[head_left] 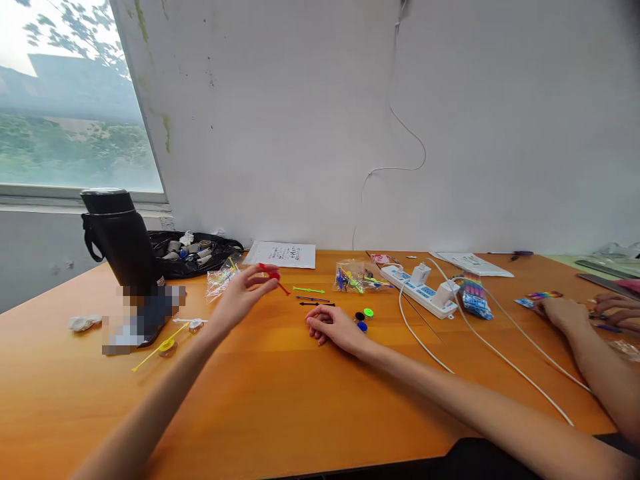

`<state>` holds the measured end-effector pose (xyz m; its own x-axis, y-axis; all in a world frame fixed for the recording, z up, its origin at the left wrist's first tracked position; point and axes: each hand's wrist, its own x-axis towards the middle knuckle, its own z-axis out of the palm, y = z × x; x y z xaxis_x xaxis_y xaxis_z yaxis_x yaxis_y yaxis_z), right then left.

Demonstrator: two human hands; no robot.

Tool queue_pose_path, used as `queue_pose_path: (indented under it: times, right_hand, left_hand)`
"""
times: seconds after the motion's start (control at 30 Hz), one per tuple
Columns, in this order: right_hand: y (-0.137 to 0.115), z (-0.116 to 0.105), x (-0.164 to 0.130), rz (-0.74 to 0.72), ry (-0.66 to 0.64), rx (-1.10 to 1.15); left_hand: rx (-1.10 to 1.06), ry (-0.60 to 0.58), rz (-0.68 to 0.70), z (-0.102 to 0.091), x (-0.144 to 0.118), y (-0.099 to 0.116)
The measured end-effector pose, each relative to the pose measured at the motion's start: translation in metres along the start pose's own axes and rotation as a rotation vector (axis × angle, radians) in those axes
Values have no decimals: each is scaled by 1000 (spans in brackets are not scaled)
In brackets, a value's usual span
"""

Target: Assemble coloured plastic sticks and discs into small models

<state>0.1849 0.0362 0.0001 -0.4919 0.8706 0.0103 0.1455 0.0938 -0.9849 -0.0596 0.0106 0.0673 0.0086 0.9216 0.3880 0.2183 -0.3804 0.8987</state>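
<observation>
My left hand (243, 291) is raised a little above the orange table (280, 393) and pinches a thin red plastic stick (275, 275) between its fingertips. My right hand (334, 326) rests on the table with its fingers curled under, holding nothing that I can see. Just beyond it lie a green stick (309, 290) and two dark sticks (316, 302). Small round pieces, black, blue and green (363, 318), sit right of my right hand. A clear bag of coloured sticks (356, 276) lies farther back.
A black flask (123, 237) stands at the left, with a black bag of small parts (195, 253) behind it. A white power strip (419, 288) with plugs and cables lies to the right. Another person's hands (590, 312) rest at the far right. A yellow stick (159, 349) lies near the left.
</observation>
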Motion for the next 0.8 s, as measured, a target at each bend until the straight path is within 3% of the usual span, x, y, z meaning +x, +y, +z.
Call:
queue_pose_path:
  times: [0.13, 0.23, 0.33, 0.43, 0.63, 0.8]
  right_hand:
    - [1, -1, 1, -5, -12, 0]
    - [1, 0, 1, -10, -3, -11]
    - [0, 0, 0, -12, -2, -11]
    - [-2, 1, -1, -13, -3, -12]
    - [-2, -1, -1, -4, -20, -24]
    - [0, -2, 0, -4, -33, -24]
  left_hand:
    - [252, 3, -108, -68, -2, 7]
    - [442, 31, -117, -118, 1, -6]
    - [601, -1, -140, -150, 7, -21]
    - [746, -140, -194, -163, 10, -32]
    - [777, -383, -316, -163, 7, -46]
    - [739, -420, -361, -160, 7, -49]
